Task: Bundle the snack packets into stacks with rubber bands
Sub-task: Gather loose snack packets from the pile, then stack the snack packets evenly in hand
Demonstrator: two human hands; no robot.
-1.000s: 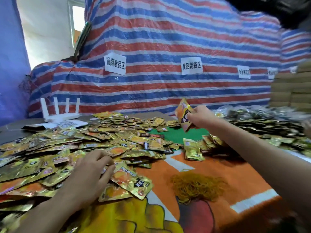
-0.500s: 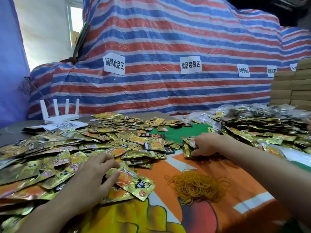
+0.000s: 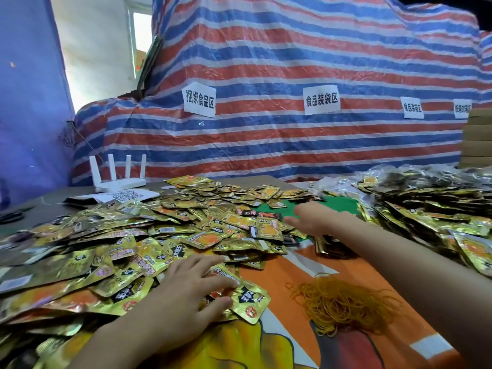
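Gold foil snack packets (image 3: 133, 235) sprawl in a loose heap over the left of the cloth-covered counter (image 3: 279, 272). Both hands are at the heap: the left hand (image 3: 186, 296) lies flat on its near edge, fingers spread and straight, pressing one gold packet with a black label (image 3: 247, 299). The right hand (image 3: 314, 219) is stretched out with straight fingers, holding nothing, fingertips at the heap's far side. Tangled yellow-brown rubber bands (image 3: 343, 304) lie on the orange cloth between the forearms.
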